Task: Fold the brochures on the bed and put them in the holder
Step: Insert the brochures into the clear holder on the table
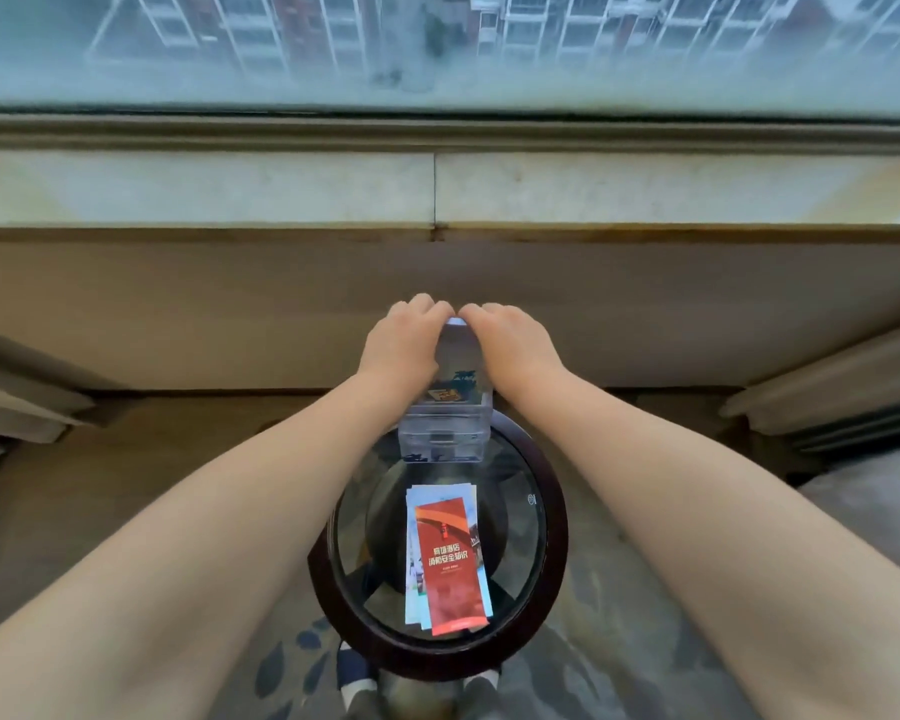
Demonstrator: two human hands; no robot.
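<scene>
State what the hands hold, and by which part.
Left hand and right hand hold a brochure by its top edge; its lower end sits in the holder.

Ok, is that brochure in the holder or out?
Partly in: the brochure has its lower end inside the clear holder, while the left hand and right hand grip its top above the rim.
</scene>
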